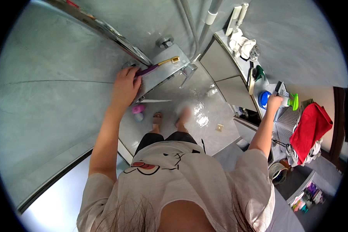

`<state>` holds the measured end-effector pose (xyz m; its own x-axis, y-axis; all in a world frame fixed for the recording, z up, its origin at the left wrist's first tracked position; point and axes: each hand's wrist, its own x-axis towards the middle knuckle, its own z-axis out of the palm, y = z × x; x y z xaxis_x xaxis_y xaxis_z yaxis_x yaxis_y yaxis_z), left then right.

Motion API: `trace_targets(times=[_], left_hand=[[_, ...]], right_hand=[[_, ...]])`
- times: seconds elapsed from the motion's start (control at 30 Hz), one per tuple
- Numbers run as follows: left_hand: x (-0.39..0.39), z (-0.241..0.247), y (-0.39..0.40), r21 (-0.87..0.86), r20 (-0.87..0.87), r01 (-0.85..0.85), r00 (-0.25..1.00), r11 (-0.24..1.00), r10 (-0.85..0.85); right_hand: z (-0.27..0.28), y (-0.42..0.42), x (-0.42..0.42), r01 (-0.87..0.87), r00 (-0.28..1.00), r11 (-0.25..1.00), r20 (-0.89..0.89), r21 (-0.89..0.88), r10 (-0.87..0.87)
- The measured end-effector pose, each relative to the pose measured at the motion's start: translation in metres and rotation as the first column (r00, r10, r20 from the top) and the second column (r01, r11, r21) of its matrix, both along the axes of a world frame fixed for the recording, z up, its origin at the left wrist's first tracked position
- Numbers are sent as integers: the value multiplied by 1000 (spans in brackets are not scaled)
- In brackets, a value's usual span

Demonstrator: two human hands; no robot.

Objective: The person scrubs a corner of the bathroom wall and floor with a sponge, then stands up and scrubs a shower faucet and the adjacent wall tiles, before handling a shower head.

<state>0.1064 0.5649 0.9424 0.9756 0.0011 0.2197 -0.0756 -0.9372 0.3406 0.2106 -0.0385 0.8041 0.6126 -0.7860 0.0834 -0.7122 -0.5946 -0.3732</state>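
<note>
My left hand point(126, 82) is at the left end of the metal shower mixer point(165, 65). A toothbrush point(150, 69) with a purple and yellow handle has its handle end between the thumb and fingers. Its bristle head reaches over the top of the mixer. My right hand point(274, 101) is stretched out to the ledge on the right, its fingers closed on a dark-topped brush point(278, 86) that they partly hide. Right beside that hand are a blue-lidded tub point(264, 99) and a spray bottle point(293, 101) with a green trigger head.
A chrome shower pipe point(113, 34) rises from the mixer. The ledge point(240, 68) bears a white cloth point(241, 43) and a pale-handled brush point(251, 81). A red cloth point(311, 130) hangs by a grey basket point(287, 119). The tiled floor point(201, 107) looks wet, with a drain point(219, 127).
</note>
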Motion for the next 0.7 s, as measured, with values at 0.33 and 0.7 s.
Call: trace_targets(times=[0.33, 0.7], left_hand=[[-19, 0, 27, -156, 21, 224, 974, 962, -224], [-139, -35, 132, -787, -37, -12, 999, 617, -27]], right_hand=[[-42, 312, -209, -466, 882, 326, 404, 823, 241], [-19, 571, -168, -145, 989, -396, 127, 907, -72]])
